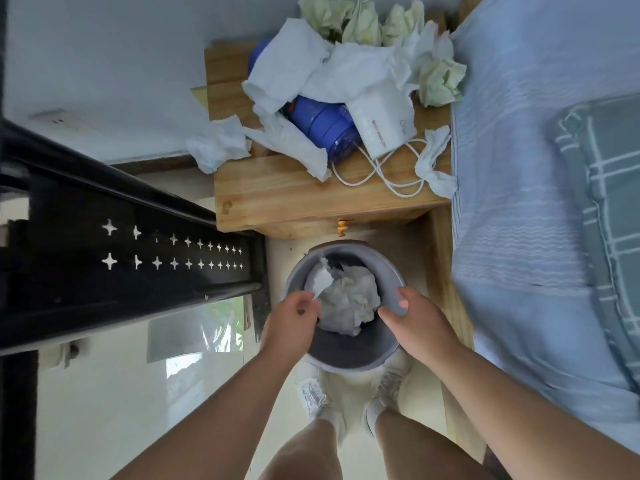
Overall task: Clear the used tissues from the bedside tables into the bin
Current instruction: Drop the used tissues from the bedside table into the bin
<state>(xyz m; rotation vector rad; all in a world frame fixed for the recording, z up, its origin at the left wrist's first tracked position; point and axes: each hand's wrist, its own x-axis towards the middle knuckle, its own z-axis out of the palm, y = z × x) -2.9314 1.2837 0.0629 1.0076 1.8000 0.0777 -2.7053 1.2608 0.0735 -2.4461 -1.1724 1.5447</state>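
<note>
Tissues burying bottle, hands over bin

Between my left grip and right grip the round grey bin gapes, half filled with crumpled white tissues. Ahead, the wooden bench overhangs. The black metal rail crowds my left, the blue-sheeted bed my right.

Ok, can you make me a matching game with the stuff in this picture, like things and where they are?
Things:
1. bin
2. blue bottle
3. white cable
4. checked pillow

Places:
A. on the bed
B. looped near the bedside table's front edge
C. on the floor, under both hands
D. lying on its side among the tissues

Pairs: 1-C, 2-D, 3-B, 4-A
</note>
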